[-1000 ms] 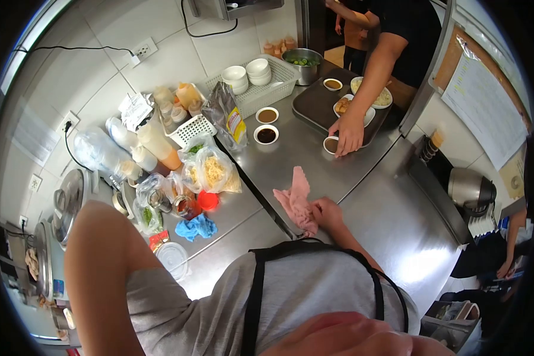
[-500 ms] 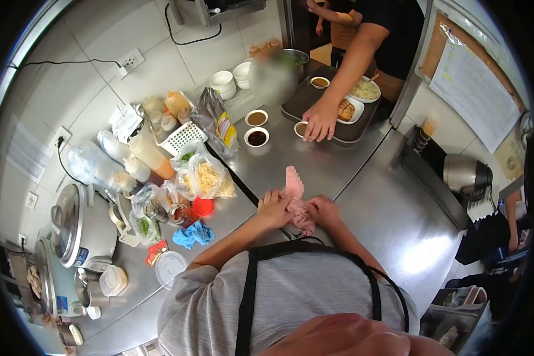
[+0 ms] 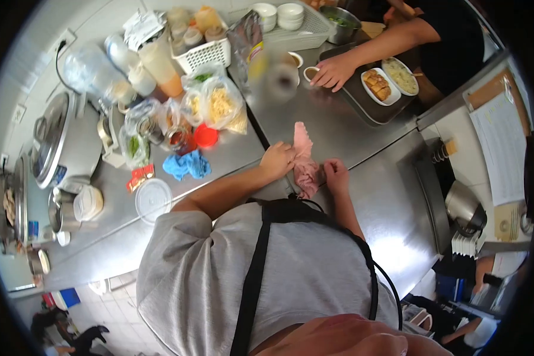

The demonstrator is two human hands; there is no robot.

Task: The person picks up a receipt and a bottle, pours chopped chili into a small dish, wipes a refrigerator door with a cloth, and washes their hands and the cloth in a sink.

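Observation:
A crumpled pink cloth (image 3: 305,169) stands out over the steel counter in front of my apron, its scalloped end pointing away from me. My left hand (image 3: 277,161) is closed on the cloth's left side, fingertips at its edge. Just right of the cloth, my right hand (image 3: 336,173) has its fingers curled in, with a narrow gap to the cloth. Across the counter, another person's hand (image 3: 335,72) is at a small sauce bowl (image 3: 310,73), beside a dark tray (image 3: 362,110) bearing a dish of browned food (image 3: 378,87) and a dish of shredded pale food (image 3: 400,76).
To the left are plastic food bags (image 3: 221,105), a red lid (image 3: 206,136), a blue cloth (image 3: 187,165), a clear round lid (image 3: 153,200) and a white basket (image 3: 202,56) of bottles. Farther left stands a large cooker (image 3: 71,139). A metal pitcher (image 3: 466,207) stands right.
My right hand has come away from the pink cloth, while my left stays on it. The other person's hand and the sauce bowl have shifted left off the tray. My view has tilted and turned.

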